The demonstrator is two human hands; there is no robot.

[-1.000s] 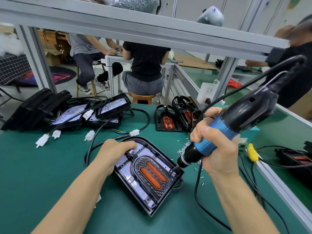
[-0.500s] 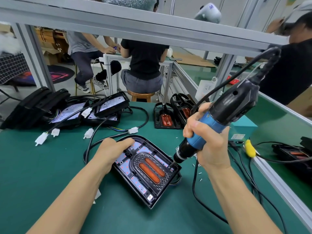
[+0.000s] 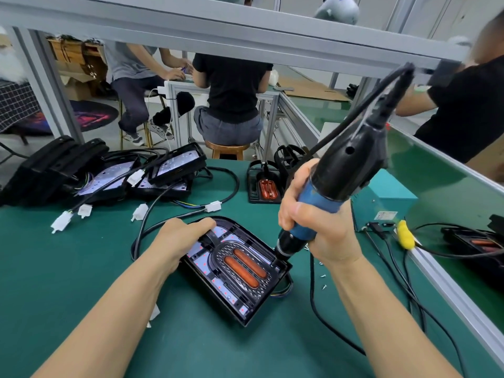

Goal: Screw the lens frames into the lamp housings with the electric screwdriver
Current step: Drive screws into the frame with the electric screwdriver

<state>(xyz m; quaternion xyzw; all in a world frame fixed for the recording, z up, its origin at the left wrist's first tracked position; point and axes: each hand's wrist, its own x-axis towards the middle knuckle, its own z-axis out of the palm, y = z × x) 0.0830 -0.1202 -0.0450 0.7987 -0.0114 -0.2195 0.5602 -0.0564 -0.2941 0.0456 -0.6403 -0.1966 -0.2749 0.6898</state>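
Note:
A black lamp housing (image 3: pixel 246 309) lies flat on the green mat in front of me. Inside it sits a black lens frame (image 3: pixel 218 255) with two orange oval lenses (image 3: pixel 241 270). My left hand (image 3: pixel 181 237) rests on the housing's far left end, fingers bent over the rim and the frame's tab. My right hand (image 3: pixel 317 223) grips the blue and black electric screwdriver (image 3: pixel 338 181), which leans to the right. Its bit touches the frame's right corner (image 3: pixel 275 264) inside the housing.
Loose screws (image 3: pixel 323 281) lie right of the housing. More housings with cables and white plugs (image 3: pixel 152 175) are piled at back left, lens frames (image 3: pixel 266 186) at back centre. A teal box (image 3: pixel 384 200) and an aluminium rail (image 3: pixel 447 290) border the right. People sit beyond.
The screwdriver has tipped more upright and its bit has come down onto the frame's right corner. My left hand stays on the housing.

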